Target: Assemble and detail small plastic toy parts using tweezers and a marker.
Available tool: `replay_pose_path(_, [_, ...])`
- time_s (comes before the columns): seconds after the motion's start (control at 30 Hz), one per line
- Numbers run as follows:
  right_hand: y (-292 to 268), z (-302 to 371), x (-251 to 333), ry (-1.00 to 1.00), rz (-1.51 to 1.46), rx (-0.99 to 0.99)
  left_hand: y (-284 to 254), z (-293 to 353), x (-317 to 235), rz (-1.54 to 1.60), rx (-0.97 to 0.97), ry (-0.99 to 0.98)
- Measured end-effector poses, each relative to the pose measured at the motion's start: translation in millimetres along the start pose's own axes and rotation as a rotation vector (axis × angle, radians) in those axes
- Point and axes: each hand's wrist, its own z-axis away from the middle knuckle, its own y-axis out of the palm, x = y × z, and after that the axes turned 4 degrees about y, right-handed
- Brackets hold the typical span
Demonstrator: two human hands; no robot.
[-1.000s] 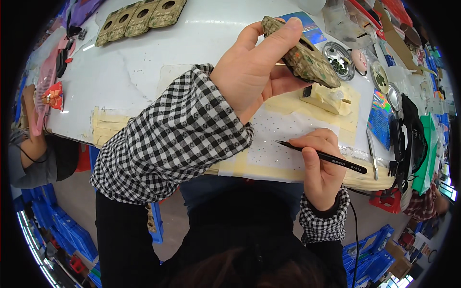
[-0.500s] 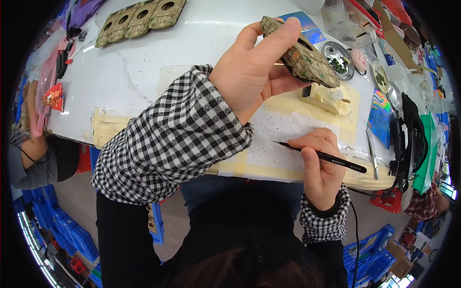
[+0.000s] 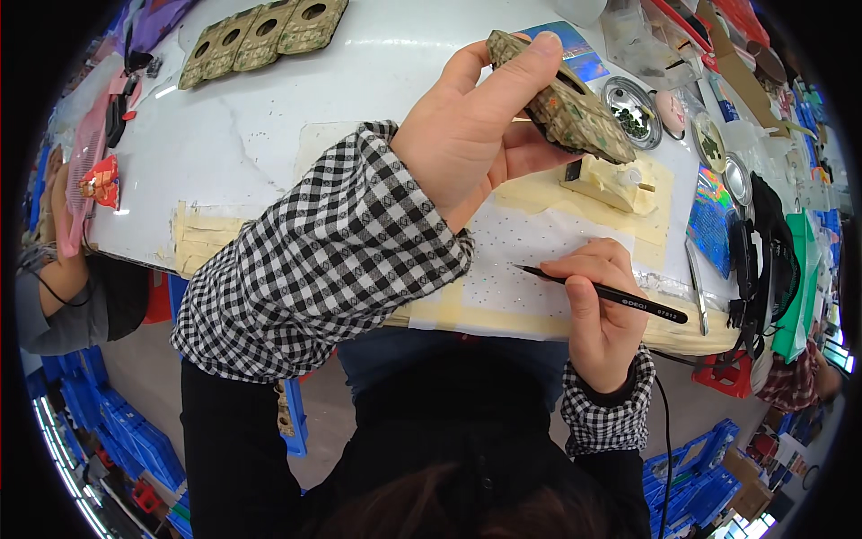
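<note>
Raised above the table, my left hand is closed round a camouflage-patterned block-like piece, thumb on top; a dark opening shows in its upper face. My right hand pinches black tweezers, their fine tip pointing left just over a white sheet. Many tiny specks, too small to name, are scattered across that sheet. Whether the tip touches the sheet or grips a speck I cannot tell. Beyond the tweezers, a cream-coloured block with a small pale nozzle-like part stands on yellowish tape.
At the far left lies a row of similar camouflage pieces with round holes. Round metal dishes, one with dark green bits, stand at the right, near a second pair of tweezers. A pink comb and another person's arm are at the left.
The tweezers' tip has shifted very slightly to the right over the sheet. My left hand and the camouflage piece stay practically still.
</note>
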Motion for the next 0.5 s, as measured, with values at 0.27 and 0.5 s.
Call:
replay_pose_path(0.27, [0.9,-0.7,0.4,0.005,0.027,-0.008,0.0,-0.7,0.5,-0.006,-0.003,-0.002])
replay_pose_path(0.5, [1.5,-0.9,0.4,-0.003,0.026,-0.010,1.5,-1.1,-0.1,-0.016,-0.001,-0.006])
